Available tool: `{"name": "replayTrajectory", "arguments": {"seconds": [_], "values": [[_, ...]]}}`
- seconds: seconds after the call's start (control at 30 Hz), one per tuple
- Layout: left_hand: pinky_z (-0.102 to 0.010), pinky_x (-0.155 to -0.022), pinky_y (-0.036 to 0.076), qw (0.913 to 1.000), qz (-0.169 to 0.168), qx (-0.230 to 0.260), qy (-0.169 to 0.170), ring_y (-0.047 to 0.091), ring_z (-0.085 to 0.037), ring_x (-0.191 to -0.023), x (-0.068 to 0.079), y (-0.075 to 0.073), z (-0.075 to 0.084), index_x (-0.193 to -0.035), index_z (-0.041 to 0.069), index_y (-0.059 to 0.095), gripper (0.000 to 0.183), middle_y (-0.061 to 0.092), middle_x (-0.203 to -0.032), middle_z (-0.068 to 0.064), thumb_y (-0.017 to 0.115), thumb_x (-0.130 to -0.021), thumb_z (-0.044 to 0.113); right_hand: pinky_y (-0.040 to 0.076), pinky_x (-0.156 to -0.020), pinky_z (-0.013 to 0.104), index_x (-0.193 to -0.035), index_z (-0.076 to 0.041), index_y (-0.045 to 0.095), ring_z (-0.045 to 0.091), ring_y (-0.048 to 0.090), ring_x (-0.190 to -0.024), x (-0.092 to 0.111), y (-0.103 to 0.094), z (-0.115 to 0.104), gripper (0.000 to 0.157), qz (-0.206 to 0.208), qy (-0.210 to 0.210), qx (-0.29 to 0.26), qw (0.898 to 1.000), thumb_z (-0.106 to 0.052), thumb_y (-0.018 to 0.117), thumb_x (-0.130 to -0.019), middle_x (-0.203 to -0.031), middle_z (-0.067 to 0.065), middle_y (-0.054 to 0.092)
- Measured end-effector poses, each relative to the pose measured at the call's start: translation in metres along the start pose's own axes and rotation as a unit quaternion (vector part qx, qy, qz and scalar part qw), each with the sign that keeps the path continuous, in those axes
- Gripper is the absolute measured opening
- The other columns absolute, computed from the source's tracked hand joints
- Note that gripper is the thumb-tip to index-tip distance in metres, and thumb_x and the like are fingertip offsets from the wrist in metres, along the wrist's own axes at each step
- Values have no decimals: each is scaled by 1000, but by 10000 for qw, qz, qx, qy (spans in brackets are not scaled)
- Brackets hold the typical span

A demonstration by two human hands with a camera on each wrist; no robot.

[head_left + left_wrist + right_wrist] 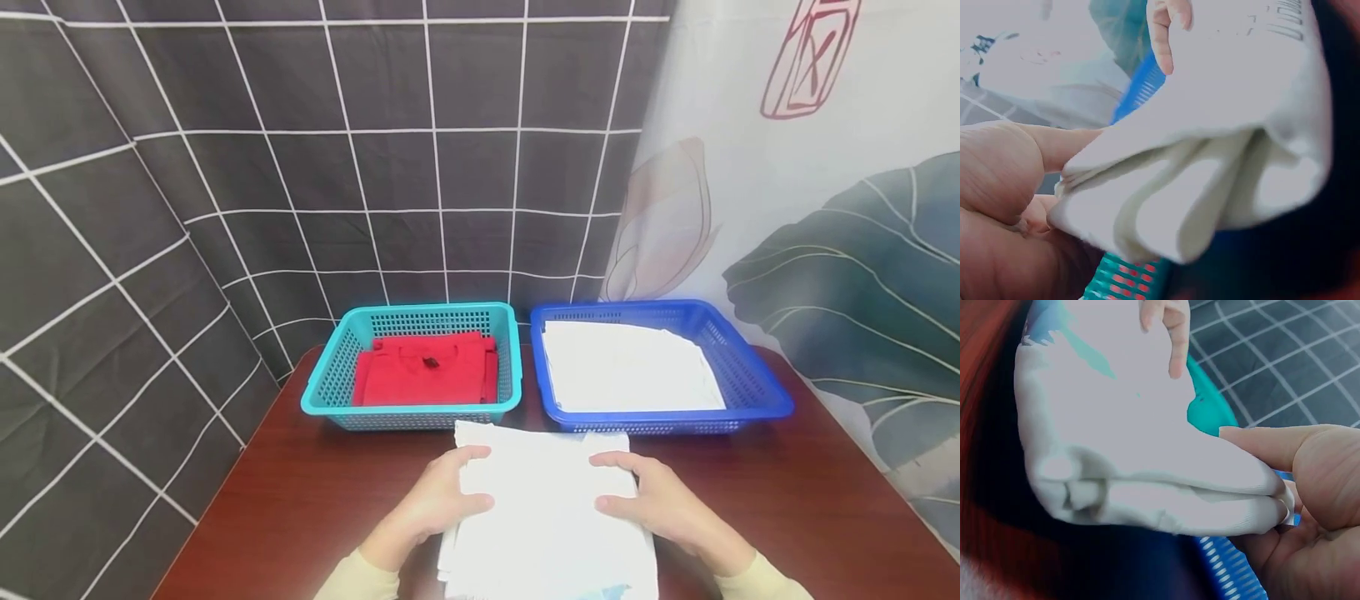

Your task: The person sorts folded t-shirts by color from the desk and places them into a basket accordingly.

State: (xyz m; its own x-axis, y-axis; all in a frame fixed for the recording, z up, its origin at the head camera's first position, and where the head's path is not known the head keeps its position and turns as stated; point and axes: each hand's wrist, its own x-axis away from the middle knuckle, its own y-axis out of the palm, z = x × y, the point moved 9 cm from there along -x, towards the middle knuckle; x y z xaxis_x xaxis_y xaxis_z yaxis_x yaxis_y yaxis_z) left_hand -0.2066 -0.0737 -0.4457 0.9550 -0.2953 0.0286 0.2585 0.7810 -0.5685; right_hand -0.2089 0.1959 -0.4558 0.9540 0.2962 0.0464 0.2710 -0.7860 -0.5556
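Observation:
A folded white shirt (543, 517) with several layers is held between my two hands at the near side of the table. My left hand (442, 496) grips its left edge, thumb on top and fingers curled underneath, as the left wrist view shows. Opposite it, my right hand (656, 504) pinches the right edge the same way. Loose folds of the shirt (1166, 206) hang toward the left wrist camera. On its upper face, a patch of blue-green print (1088, 353) shows in the right wrist view. The fingertips below the cloth are mostly hidden.
A teal basket (318, 392) holding folded red clothing (427, 375) stands at the back left of the brown table (300, 500). Right beside it, a blue basket (757, 392) contains folded white cloth (630, 367). Dark gridded curtain (390, 167) hangs behind.

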Motion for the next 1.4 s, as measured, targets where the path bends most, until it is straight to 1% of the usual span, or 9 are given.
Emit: {"name": "replayTrajectory", "arguments": {"seconds": [0.1, 0.23, 0.3, 0.43, 0.67, 0.8, 0.97, 1.17, 1.4], "values": [[-52, -94, 45, 9997, 22, -224, 39, 52, -28, -114, 5, -7, 13, -132, 11, 56, 62, 58, -124, -7, 80, -76, 19, 46, -91, 48, -121, -22, 64, 26, 53, -115, 6, -4, -12, 51, 21, -86, 60, 9999, -35, 81, -75, -122, 2, 62], [-52, -95, 45, 9993, -27, -346, 102, 51, -26, -116, 12, -15, 26, -134, 14, 54, 63, 57, -126, -5, 80, -77, 22, 55, -73, 35, -125, -13, 62, 19, 63, -92, 12, -8, -25, 52, -130, -297, -391, 9987, -30, 79, -79, -111, 8, 65], [-52, -95, 45, 9994, -45, -316, 103, 50, -26, -117, 15, -20, 32, -135, 17, 53, 64, 55, -128, -4, 80, -77, 24, 57, -62, 34, -127, -8, 60, 18, 66, -80, 16, -10, -29, 52, -227, -382, -721, 9964, -25, 78, -81, -107, 13, 65], [-49, -91, 49, 9997, 25, -175, 138, 48, -25, -118, 19, -29, 41, -138, 25, 51, 68, 51, -131, -3, 81, -77, 27, 57, -60, 35, -128, -6, 58, 16, 67, -76, 22, -19, -40, 53, -83, -564, -912, 9942, -22, 77, -82, -105, 14, 66], [-37, -91, 50, 9961, 380, 597, 532, 45, -23, -123, 14, -42, 46, -138, 35, 49, 69, 48, -136, 1, 81, -77, 26, 54, -71, 24, -128, -18, 61, 15, 63, -91, 25, -47, -50, 57, 923, -653, 117, 9935, -35, 81, -77, -118, 8, 65], [-29, -84, 53, 9888, 362, 1308, 627, 45, -24, -123, 4, -44, 46, -139, 33, 49, 71, 48, -136, 0, 82, -76, 26, 52, -72, 23, -128, -21, 61, 12, 62, -90, 22, -62, -51, 58, 1297, -777, 419, 9876, -37, 82, -76, -121, 7, 64], [-30, -81, 55, 9895, 317, 1193, 749, 44, -22, -125, -16, -42, 61, -140, 33, 48, 76, 47, -137, 3, 83, -74, 29, 52, -60, 24, -129, -19, 61, 9, 58, -75, 14, -84, -55, 57, 1498, -1012, 330, 9830, -28, 82, -77, -117, 8, 65], [-32, -80, 55, 9886, 230, 1156, 941, 44, -22, -124, -48, -38, 88, -141, 29, 48, 76, 47, -137, 0, 83, -74, 26, 53, -62, 22, -132, -16, 59, 6, 51, -93, 4, -117, -57, 58, 1718, -1027, 566, 9781, -27, 80, -79, -125, 15, 60], [-31, -80, 55, 9892, 93, 1295, 677, 43, -19, -125, -88, -33, 107, -141, 30, 49, 75, 46, -138, 2, 83, -74, 24, 56, -65, 27, -138, -15, 52, 24, 53, -103, -12, -151, -54, 65, 1560, -563, 456, 9851, -34, 78, -81, -139, 19, 47]]}}
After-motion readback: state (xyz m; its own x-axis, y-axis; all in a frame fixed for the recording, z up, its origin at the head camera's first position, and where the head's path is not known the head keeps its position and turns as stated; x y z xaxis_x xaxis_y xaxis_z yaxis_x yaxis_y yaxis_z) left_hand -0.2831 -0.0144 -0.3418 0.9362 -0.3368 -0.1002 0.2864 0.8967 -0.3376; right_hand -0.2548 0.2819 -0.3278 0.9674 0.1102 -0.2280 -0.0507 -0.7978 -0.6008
